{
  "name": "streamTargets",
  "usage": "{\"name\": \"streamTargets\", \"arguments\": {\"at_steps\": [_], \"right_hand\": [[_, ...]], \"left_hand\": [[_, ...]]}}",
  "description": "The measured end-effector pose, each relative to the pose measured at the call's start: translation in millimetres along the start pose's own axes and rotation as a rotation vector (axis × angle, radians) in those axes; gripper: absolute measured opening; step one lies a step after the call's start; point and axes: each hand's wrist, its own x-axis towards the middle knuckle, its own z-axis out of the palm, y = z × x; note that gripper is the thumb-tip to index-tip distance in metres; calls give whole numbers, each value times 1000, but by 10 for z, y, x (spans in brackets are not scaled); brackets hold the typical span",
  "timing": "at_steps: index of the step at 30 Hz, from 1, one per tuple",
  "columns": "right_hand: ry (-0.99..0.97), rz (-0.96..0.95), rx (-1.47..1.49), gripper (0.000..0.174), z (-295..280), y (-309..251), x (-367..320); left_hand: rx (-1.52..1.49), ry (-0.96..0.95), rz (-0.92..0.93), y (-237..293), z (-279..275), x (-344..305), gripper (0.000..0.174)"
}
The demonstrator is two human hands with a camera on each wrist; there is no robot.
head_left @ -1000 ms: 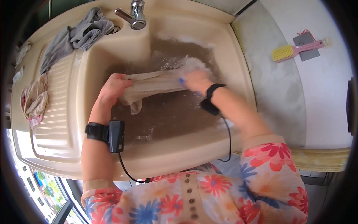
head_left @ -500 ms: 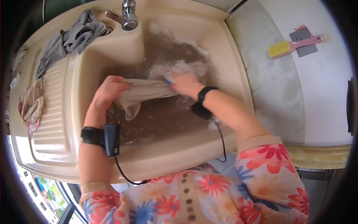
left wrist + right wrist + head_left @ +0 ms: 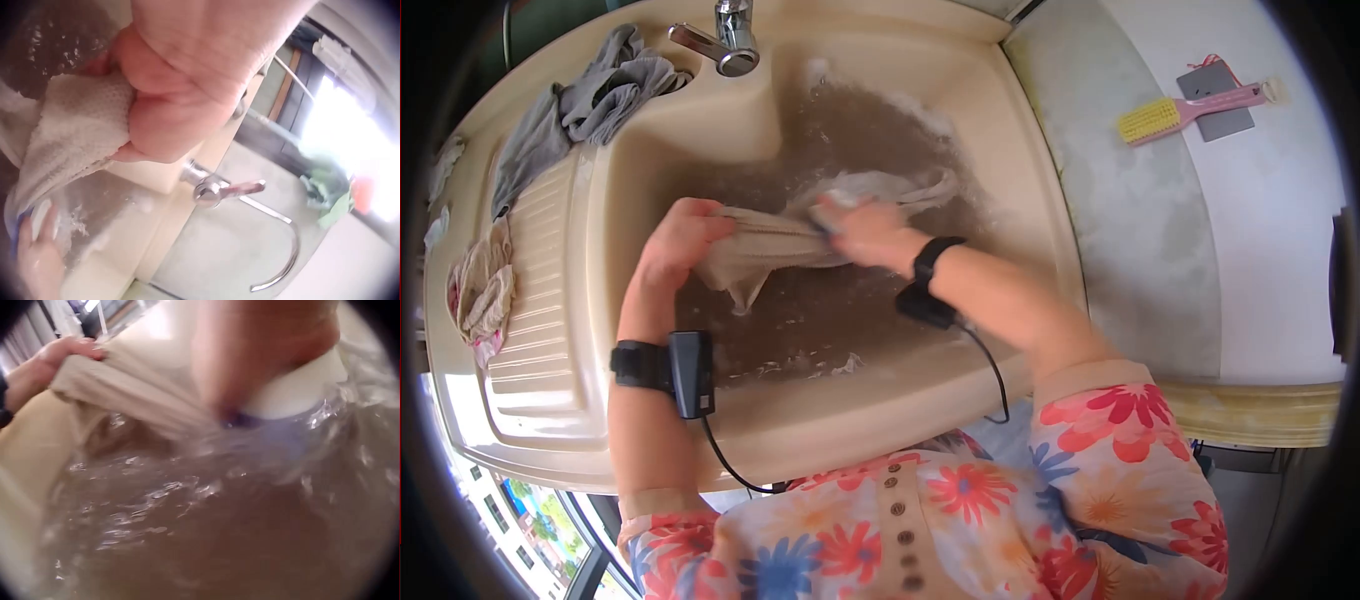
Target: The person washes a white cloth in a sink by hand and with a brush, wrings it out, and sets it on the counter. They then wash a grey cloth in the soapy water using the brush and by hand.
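My left hand (image 3: 680, 242) grips one end of a wet beige ribbed cloth (image 3: 745, 262) over the sink basin. The cloth stretches to the right and trails into brown, sudsy water. My right hand (image 3: 868, 234) is blurred and holds a white-topped scrub brush (image 3: 300, 394) with a blue underside against the cloth. In the left wrist view the cloth (image 3: 78, 128) comes out of the left fist, with the brush (image 3: 41, 215) under the right fingers below. The cloth's far end floats past the right hand.
A chrome faucet (image 3: 735, 45) stands behind the basin. On the ribbed drainboard (image 3: 550, 290) lie a grey garment (image 3: 600, 95) and a crumpled beige-pink cloth (image 3: 485, 285). A pink-handled brush with yellow bristles (image 3: 1150, 121) rests on the right counter across a grey card (image 3: 1225, 120).
My right hand has moved left along the cloth, closer to my left hand, with the brush. The left hand keeps its hold. The view has shifted slightly.
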Motion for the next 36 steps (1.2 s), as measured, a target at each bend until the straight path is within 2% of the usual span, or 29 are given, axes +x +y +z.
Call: {"name": "streamTargets", "arguments": {"at_steps": [1, 2, 4, 5, 6, 7, 8, 9, 11, 12, 14, 15, 16, 18, 20, 21, 22, 23, 24, 25, 26, 28, 29, 30, 31, 32, 34, 35, 36], "right_hand": [[22, 44, -122, 56, 21, 327, -24], [-51, 140, -173, 54, -58, 585, -81], [-39, 287, -237, 52, -146, 1103, -205], [-50, 444, -51, 61, -393, 1227, -343], [-50, 442, -54, 61, -439, 1384, -399], [87, 470, 77, 66, -457, 1516, -470], [231, 498, 210, 71, -446, 1621, -501], [234, 501, 213, 71, -505, 1600, -504], [-1, 344, 770, 74, -610, 1415, -465], [-3, 340, 782, 74, -496, 1377, -388], [-28, 281, 826, 64, -221, 1314, -234], [-161, 253, 820, 65, -275, 1189, -227], [-201, 278, 743, 65, -246, 1163, -207], [-277, 167, 590, 63, -346, 1192, -243], [-217, 179, 622, 60, -466, 1484, -226], [-151, 199, 661, 57, -527, 1613, -185], [-74, 198, 713, 56, -700, 1633, -159], [8, 195, 765, 54, -882, 1653, -132], [12, 193, 767, 54, -973, 1637, -63], [157, 189, 715, 55, -1021, 1583, 24], [298, 186, 662, 55, -1023, 1509, 84], [353, 205, 617, 56, -896, 1391, 188], [406, 220, 563, 58, -840, 1326, 252], [403, 161, 467, 62, -773, 1161, 248], [446, 226, 348, 67, -717, 867, 220], [376, 165, 539, 72, -618, 648, 221], [327, 114, 541, 71, -508, 55, 275], [378, 82, 596, 71, -322, -189, 367], [330, 34, 645, 75, -300, -441, 391]], "left_hand": [[-152, -40, -5, -41, -118, 53, 22], [-299, -84, -16, -61, -204, 71, 22], [-328, -81, -52, -73, -294, 60, 23], [-229, 4, -49, -177, -337, 126, 24], [-132, 89, -44, -258, -346, 184, 26], [-133, 86, -46, -305, -307, 206, 26], [203, 142, 3, -334, -261, 233, 27], [542, 199, 52, -358, -213, 256, 29], [628, 221, 129, -454, -100, 264, 30], [705, 245, 207, -484, -77, 255, 31], [657, 194, 222, -400, 19, 214, 36], [648, 82, 120, -362, 47, 197, 40], [631, -29, 15, -312, 89, 179, 44], [664, -45, -35, -238, 107, 145, 51], [670, -195, -132, -81, 33, 109, 53], [628, -167, -235, 25, -16, 102, 54], [628, -166, -236, -1, -35, 124, 54], [540, 11, -228, -63, -76, 160, 52], [449, 187, -216, -123, -109, 211, 50], [532, 210, -203, -192, -107, 273, 59], [537, 206, -201, -292, -94, 306, 59], [737, 379, 4, -455, -63, 286, 76], [737, 378, 2, -500, -9, 260, 76], [820, 303, 54, -472, 89, 208, 81], [900, 227, 106, -425, 179, 174, 87], [897, 229, 105, -348, 255, 151, 87], [765, -67, -189, -211, 346, 119, 76], [769, -67, -188, -259, 353, 155, 76], [772, -136, -214, -369, 363, 224, 63]]}}
